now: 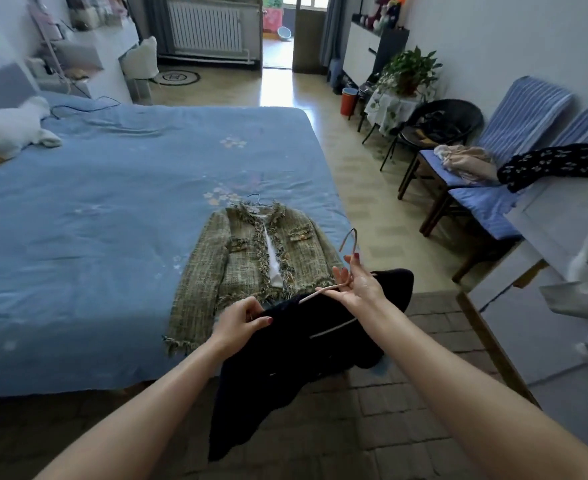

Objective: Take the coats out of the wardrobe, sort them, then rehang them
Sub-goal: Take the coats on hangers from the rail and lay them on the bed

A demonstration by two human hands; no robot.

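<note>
1. The bed (112, 202) fills the left of the view under a blue sheet. It serves as the sorting surface.

2. A tweed coat (251, 258) lies flat on the bed near its foot corner, front up, sleeves spread. The hook of its own hanger shows at the collar. This one looks already laid out.

3. A dark coat (299, 344) hangs in the air between the hands, just off the foot of the bed. Its upper edge overlaps the tweed coat's hem in the view, and its lower part droops toward the floor.

4. Step in hand, as I judge it: the dark coat is out of the wardrobe and is being parted from, or fitted to, its hanger, within the sorting stage. Which of the two, I cannot tell.

5. The next move calls for keeping the shoulder cloth held while the hanger slides, and then laying the coat on bare sheet beside the tweed coat, not on top of it.

6. The right hand (362, 285) holds the pink hanger (323, 291) where hook meets arm. Its fingers (355, 261) curl around the wire, palm turned up, and the hook rises above them.

7. The left hand (242, 322) pinches the dark coat's top edge. Its fingers curl closed on the cloth, thumb on top.
</note>
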